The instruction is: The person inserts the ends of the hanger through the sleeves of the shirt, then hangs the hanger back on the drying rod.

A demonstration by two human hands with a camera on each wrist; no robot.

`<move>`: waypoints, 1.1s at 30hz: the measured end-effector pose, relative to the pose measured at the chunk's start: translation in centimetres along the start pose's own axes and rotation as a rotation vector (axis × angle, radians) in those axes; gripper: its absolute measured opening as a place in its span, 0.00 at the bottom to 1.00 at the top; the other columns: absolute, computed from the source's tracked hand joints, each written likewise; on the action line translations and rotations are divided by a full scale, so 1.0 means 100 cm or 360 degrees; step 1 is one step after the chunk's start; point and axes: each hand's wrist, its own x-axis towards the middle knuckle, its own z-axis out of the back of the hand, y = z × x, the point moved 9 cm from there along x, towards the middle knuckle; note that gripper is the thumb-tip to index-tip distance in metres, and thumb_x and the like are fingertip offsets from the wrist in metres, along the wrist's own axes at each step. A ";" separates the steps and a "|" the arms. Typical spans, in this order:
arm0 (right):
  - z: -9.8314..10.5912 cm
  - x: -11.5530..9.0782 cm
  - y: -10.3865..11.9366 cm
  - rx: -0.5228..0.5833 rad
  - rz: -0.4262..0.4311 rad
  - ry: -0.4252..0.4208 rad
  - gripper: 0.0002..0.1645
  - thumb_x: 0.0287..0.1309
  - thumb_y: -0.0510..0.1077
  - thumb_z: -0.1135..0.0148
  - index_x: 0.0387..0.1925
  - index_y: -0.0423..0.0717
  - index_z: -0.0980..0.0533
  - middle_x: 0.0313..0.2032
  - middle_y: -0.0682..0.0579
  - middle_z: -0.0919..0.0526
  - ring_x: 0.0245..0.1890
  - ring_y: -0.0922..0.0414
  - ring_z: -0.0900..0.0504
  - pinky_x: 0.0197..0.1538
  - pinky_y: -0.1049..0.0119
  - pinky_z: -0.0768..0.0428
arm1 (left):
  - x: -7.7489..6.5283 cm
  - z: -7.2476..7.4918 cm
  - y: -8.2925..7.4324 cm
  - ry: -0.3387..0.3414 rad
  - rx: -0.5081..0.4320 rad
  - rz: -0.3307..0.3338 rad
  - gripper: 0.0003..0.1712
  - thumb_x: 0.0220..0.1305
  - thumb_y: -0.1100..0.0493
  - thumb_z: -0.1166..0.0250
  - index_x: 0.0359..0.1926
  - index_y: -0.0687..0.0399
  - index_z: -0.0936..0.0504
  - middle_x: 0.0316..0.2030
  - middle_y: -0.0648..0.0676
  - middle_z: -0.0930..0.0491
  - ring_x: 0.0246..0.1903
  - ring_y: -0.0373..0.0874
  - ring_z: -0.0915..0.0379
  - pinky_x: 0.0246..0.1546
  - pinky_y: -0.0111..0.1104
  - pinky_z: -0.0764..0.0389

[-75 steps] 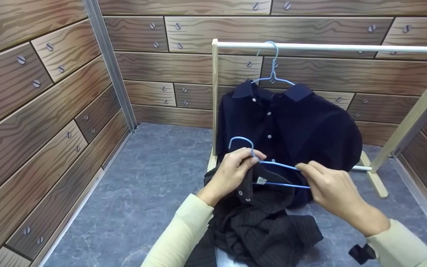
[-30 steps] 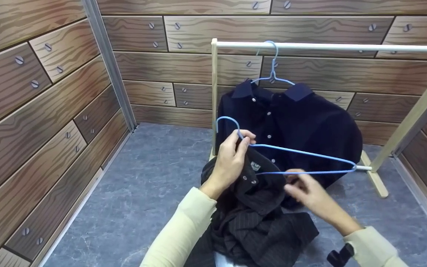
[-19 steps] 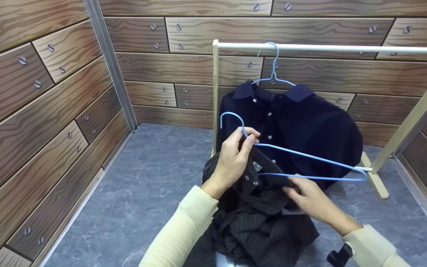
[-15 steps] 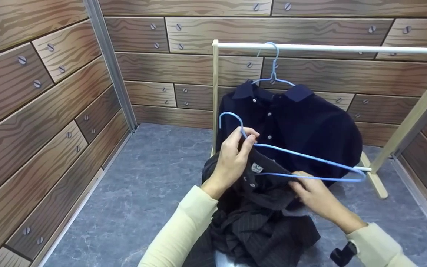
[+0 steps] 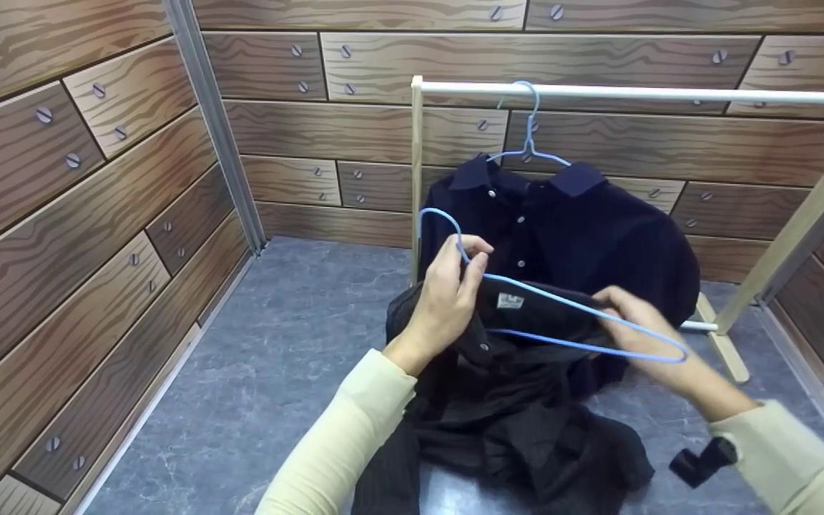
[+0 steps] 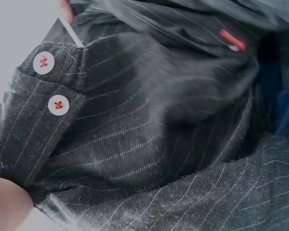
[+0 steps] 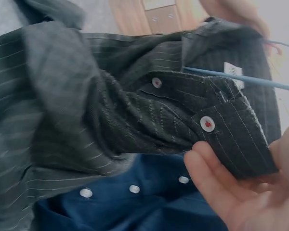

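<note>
In the head view my left hand (image 5: 440, 304) pinches a blue wire hanger (image 5: 562, 298) at its neck, with the hook above the fingers. The hanger's left arm goes into a dark pinstriped shirt (image 5: 526, 400); its right arm sticks out bare. A pale label (image 5: 510, 300) shows inside the neckline. My right hand (image 5: 637, 322), behind the hanger's bare end, grips the neckline edge. Close up in the right wrist view, my right fingers (image 7: 212, 178) hold the band beside a white button (image 7: 207, 124). White buttons (image 6: 59, 105) with red thread also show in the left wrist view.
A rack with a white rail (image 5: 641, 91) and wooden posts stands behind. On it hangs a navy shirt (image 5: 598, 236) on another blue hanger (image 5: 528, 136). Wood-patterned walls surround the grey floor (image 5: 262, 372). A pale glossy surface (image 5: 455, 490) lies under the pinstriped shirt.
My right hand has moved right and slightly up, drawing the neckline edge outward along the hanger. The neckline is stretched wider and the label has turned to the front. My left hand keeps its hold.
</note>
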 end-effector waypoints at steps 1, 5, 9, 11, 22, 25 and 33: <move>0.006 0.002 0.004 -0.0046 0.0046 -0.0023 0.10 0.66 0.30 0.50 0.44 0.36 0.24 0.33 0.50 0.18 0.30 0.70 0.24 0.36 0.77 0.26 | 0.002 0.001 0.000 -0.0005 0.0012 0.0003 0.08 0.73 0.64 0.48 0.47 0.62 0.24 0.40 0.55 0.23 0.42 0.42 0.27 0.48 0.31 0.25; 0.024 0.007 0.018 -0.0027 0.0147 -0.0026 0.13 0.60 0.25 0.50 0.45 0.33 0.24 0.36 0.55 0.19 0.33 0.71 0.25 0.38 0.81 0.28 | 0.009 0.005 -0.002 -0.0030 0.0072 0.0001 0.09 0.73 0.65 0.49 0.47 0.62 0.24 0.41 0.56 0.24 0.43 0.43 0.27 0.50 0.31 0.25; 0.040 0.011 0.028 -0.0015 0.0111 0.0004 0.14 0.59 0.25 0.50 0.46 0.34 0.25 0.37 0.50 0.17 0.31 0.70 0.23 0.36 0.79 0.25 | 0.017 0.007 -0.007 -0.0032 0.0148 -0.0026 0.09 0.74 0.65 0.50 0.47 0.63 0.25 0.40 0.56 0.24 0.45 0.44 0.27 0.52 0.31 0.26; 0.048 0.012 0.035 -0.0073 0.0105 0.0008 0.15 0.59 0.26 0.48 0.46 0.36 0.25 0.39 0.44 0.16 0.30 0.70 0.22 0.34 0.78 0.25 | 0.021 0.007 -0.010 -0.0033 0.0184 -0.0049 0.09 0.74 0.65 0.51 0.47 0.63 0.25 0.40 0.56 0.24 0.46 0.45 0.27 0.53 0.31 0.27; 0.087 0.019 0.072 -0.0330 0.0138 0.0000 0.19 0.58 0.28 0.45 0.50 0.43 0.25 0.42 0.43 0.15 0.30 0.69 0.21 0.33 0.77 0.26 | 0.054 0.027 -0.042 -0.0151 0.0308 -0.0193 0.09 0.76 0.63 0.52 0.46 0.62 0.26 0.42 0.55 0.22 0.47 0.46 0.28 0.53 0.32 0.28; 0.099 0.022 0.080 -0.0368 0.0124 -0.0030 0.20 0.57 0.29 0.45 0.50 0.45 0.24 0.43 0.44 0.15 0.31 0.69 0.21 0.35 0.77 0.26 | 0.062 0.032 -0.049 -0.0148 0.0339 -0.0216 0.09 0.75 0.63 0.52 0.47 0.63 0.27 0.42 0.55 0.22 0.48 0.47 0.28 0.53 0.31 0.28; 0.123 0.028 0.105 -0.0501 0.0151 -0.0128 0.19 0.57 0.31 0.45 0.49 0.48 0.22 0.43 0.44 0.13 0.33 0.74 0.21 0.36 0.81 0.29 | 0.083 0.047 -0.064 -0.0159 0.0481 -0.0175 0.09 0.75 0.64 0.52 0.49 0.61 0.28 0.45 0.55 0.24 0.44 0.45 0.30 0.48 0.31 0.27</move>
